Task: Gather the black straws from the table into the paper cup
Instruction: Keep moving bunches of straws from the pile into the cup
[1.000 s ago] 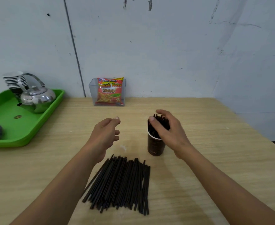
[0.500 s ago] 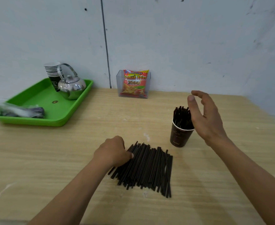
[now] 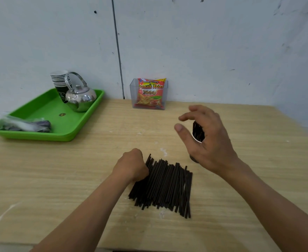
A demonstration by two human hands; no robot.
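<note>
On the table (image 3: 58, 179), left hand (image 3: 131, 166) grips black straws (image 3: 165, 186); right hand (image 3: 209, 142) spread.

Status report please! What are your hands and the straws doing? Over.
Left hand curled at edge of straw pile, grip hidden. Right hand open before paper cup. Nothing in the way.

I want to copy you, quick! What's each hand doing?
Left hand: curled, gripping black straws.
Right hand: open, empty, near the paper cup.
</note>
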